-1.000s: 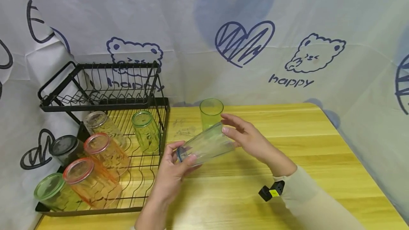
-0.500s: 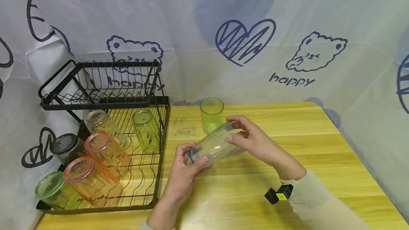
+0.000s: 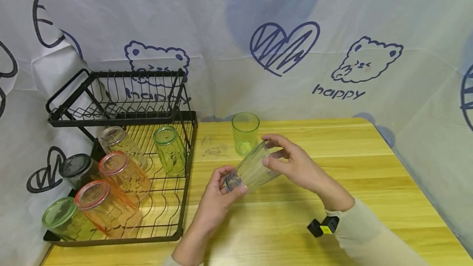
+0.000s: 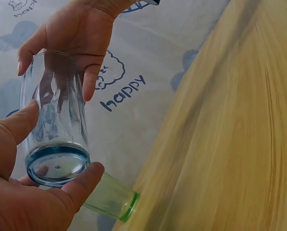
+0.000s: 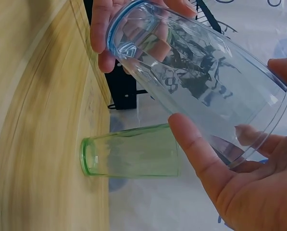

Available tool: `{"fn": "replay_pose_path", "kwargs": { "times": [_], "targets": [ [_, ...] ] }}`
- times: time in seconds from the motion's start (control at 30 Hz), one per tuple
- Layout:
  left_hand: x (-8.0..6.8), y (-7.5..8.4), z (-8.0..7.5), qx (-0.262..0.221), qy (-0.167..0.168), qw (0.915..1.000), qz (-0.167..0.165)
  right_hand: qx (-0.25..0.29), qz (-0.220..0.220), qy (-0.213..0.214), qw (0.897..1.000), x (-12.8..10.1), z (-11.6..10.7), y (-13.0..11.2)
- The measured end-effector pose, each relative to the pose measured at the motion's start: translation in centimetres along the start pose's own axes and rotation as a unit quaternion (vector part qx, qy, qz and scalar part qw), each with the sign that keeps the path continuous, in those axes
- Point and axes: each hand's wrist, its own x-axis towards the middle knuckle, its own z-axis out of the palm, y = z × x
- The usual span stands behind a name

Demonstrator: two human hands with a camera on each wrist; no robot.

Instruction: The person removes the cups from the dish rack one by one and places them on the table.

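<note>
A clear glass with a blue-tinted base is held tilted above the wooden table between both hands. My left hand grips its blue base with thumb and fingers. My right hand holds the rim end, thumb on the side and fingers round the mouth. A green glass stands upright on the table just behind them.
A black two-tier wire dish rack stands at the left with several glasses lying in it: orange, green, clear and dark. A printed cloth hangs behind the table.
The clear glass has moved a little to the right and tilted more upright. My right hand's fingers have closed round its rim; the left hand followed with the base.
</note>
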Motion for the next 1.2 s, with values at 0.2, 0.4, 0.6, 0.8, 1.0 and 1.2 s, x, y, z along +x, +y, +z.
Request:
{"fn": "replay_pose_path", "kwargs": {
  "times": [0.2,0.4,0.6,0.8,1.0,1.2],
  "targets": [
    [0.6,-0.2,0.3,0.018,-0.024,0.9995,0.002,-0.031,-0.006,0.023,0.999,-0.1,0.1,-0.1],
    [1.4,-0.6,0.6,0.030,-0.062,0.9976,0.000,-0.093,-0.027,0.041,0.994,-0.2,0.3,-0.4],
    [2.2,-0.9,1.1,0.036,-0.083,0.9959,-0.003,-0.147,-0.045,0.055,0.986,-0.3,0.6,-0.6],
    [2.6,-0.6,1.6,0.074,-0.074,0.9945,-0.009,-0.197,-0.060,0.072,0.976,-0.4,0.7,-0.6],
    [2.4,-0.1,1.2,0.157,-0.049,0.9864,-0.004,-0.236,-0.066,0.084,0.966,-0.2,0.8,-0.6],
    [1.4,1.0,0.6,0.277,-0.001,0.9608,0.017,-0.256,-0.051,0.093,0.961,0.1,0.5,-0.3]
  ]
}}
